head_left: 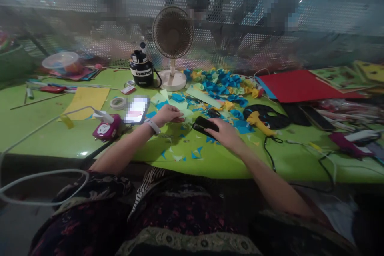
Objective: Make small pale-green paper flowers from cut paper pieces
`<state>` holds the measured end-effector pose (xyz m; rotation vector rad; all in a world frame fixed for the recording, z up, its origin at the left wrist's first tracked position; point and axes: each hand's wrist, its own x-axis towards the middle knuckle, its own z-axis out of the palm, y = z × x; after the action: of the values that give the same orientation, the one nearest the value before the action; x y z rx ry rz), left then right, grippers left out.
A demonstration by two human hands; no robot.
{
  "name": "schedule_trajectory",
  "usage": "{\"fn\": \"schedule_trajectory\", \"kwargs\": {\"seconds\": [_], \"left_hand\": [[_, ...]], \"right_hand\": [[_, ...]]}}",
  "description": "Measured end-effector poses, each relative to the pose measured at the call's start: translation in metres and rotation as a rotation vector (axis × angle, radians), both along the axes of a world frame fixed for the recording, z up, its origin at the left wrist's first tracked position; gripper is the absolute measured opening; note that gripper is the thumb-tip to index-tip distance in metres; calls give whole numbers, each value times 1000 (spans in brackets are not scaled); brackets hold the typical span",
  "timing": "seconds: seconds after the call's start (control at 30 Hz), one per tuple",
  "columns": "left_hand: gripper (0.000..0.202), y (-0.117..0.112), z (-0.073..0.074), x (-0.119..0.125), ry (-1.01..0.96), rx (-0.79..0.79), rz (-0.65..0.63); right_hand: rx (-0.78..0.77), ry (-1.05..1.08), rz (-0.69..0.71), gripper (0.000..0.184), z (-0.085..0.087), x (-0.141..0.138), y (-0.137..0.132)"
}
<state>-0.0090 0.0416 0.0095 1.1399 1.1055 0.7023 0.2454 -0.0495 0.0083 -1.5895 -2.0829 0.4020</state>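
Note:
My right hand (226, 133) is wrapped round a black stapler (205, 125), held low over the green table with its jaw end pointing left. To the left of the stapler, my left hand (168, 115) has its fingertips pinched together. Whether a small piece of paper sits in that pinch I cannot make out; pale green paper (188, 114) shows right by the fingertips. Blue, yellow and pale green paper scraps (196, 153) lie below and around both hands. Behind them is a heap of folded paper pieces (223, 82) in blue, yellow and green.
A fan (173, 34) and a black jug (141, 70) stand at the back. Left are a phone (137, 110), a tape roll (117, 103), yellow paper (87, 102) and a purple power socket (105, 128). Right lie a yellow glue gun (259, 123), its black cord and red sheets (303, 84).

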Motion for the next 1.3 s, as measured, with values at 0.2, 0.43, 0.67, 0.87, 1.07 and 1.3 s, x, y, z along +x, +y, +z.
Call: {"fn": "schedule_trajectory", "kwargs": {"seconds": [0.2, 0.43, 0.67, 0.87, 1.07, 1.3], "left_hand": [[25, -14, -9, 22, 28, -102, -164], [23, -33, -11, 30, 2, -197, -295], [21, -38, -10, 35, 5, -223, -308], [17, -42, -4, 41, 40, -221, -320], [20, -47, 1, 41, 19, -237, -298], [29, -44, -4, 41, 36, -222, -288]], "right_hand": [[-44, 36, 132, 30, 8, 11, -6], [-88, 42, 125, 32, 9, 24, -7], [-115, 27, 189, 33, 12, 28, -4], [-163, 38, 188, 34, 21, 30, -4], [-111, 188, 109, 45, 37, 6, 9], [6, -45, 5, 44, 24, -50, 47]]}}
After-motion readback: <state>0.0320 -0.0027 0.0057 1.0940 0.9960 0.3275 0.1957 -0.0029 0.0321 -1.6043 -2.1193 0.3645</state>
